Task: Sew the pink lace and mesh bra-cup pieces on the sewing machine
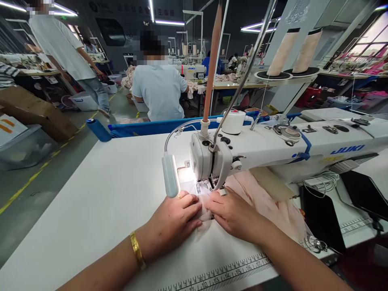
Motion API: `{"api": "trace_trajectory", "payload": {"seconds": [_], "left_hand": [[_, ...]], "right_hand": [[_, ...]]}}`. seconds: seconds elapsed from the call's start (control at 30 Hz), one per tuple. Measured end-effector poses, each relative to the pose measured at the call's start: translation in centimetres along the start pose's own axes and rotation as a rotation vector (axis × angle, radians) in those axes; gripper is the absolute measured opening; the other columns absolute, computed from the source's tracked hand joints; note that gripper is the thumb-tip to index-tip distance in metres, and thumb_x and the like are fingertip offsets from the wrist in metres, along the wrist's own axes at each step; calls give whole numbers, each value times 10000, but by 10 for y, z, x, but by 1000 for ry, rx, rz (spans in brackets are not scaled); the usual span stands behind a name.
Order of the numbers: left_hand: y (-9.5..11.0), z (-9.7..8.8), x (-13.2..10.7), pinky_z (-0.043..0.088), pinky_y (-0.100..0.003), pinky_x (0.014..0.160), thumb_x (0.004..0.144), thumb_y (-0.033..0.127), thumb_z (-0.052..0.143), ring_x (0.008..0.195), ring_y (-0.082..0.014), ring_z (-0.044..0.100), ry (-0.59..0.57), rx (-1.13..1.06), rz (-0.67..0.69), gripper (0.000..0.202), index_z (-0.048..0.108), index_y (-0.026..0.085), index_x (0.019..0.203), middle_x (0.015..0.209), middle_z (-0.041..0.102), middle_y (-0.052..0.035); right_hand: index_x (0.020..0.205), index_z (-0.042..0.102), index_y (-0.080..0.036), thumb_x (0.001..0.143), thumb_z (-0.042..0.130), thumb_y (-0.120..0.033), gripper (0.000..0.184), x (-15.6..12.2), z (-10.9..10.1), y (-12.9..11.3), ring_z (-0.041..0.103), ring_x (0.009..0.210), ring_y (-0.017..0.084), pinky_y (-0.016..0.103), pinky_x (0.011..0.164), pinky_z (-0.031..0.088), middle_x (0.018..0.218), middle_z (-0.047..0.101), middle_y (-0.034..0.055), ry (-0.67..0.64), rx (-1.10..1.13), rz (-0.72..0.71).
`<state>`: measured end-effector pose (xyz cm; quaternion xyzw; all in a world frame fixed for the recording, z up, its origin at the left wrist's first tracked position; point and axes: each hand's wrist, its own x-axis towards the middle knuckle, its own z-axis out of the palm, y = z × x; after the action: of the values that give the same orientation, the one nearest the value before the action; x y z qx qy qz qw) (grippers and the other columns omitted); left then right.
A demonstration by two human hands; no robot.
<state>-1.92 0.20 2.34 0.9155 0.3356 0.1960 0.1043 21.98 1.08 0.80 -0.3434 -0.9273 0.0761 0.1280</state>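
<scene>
Sewing machines (pixel 263 141) and thread cones (pixel 283 54) show a garment workshop.

On your white sewing machine (pixel 257 141), blue letters toward the bench's right side read JUKI. Along the near edge of your bench (pixel 91 202), the printed ruler (pixel 230 275) shows 13, 14, 15, 16 and 17. Ahead of you, another machine (pixel 190 73) also reads JUKI. The wall lettering (pixel 145 8) is too dim to read in full.

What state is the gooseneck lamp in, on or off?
On, apparently: beside the gooseneck lamp, bright white light falls on the sewing machine bed.
</scene>
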Motion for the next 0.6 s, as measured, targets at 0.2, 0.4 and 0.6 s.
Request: {"api": "trace_trajectory", "payload": {"seconds": [0.2, 0.4, 0.6], "left_hand": [[-3, 0, 1, 513, -443, 867, 989, 312, 601, 967, -260, 635, -68, 42, -44, 156, 685, 213, 1076, 1043, 690, -81], [-9, 0, 5, 506, -466, 893, 975, 267, 590, 980, -270, 647, -50, 56, -45, 193, 669, 214, 1143, 1073, 685, -88], [-12, 1, 0, 478, -495, 952, 963, 300, 621, 1089, -308, 633, -4, 42, -32, 176, 672, 207, 1103, 1173, 677, -121]], "right_hand": [[889, 648, -176, 893, 516, -43, 187, 3, -1, -2, 448, 815, 224, 346, 717, 327, 869, 634, 51, -4, 12, 46], [967, 680, -195, 893, 530, -35, 232, 6, -1, -3, 470, 841, 243, 343, 709, 338, 839, 642, 43, -8, 9, 114], [1111, 668, -197, 934, 494, -63, 282, 3, -5, -4, 527, 906, 256, 364, 757, 400, 1020, 681, 82, 17, 47, 77]]}}
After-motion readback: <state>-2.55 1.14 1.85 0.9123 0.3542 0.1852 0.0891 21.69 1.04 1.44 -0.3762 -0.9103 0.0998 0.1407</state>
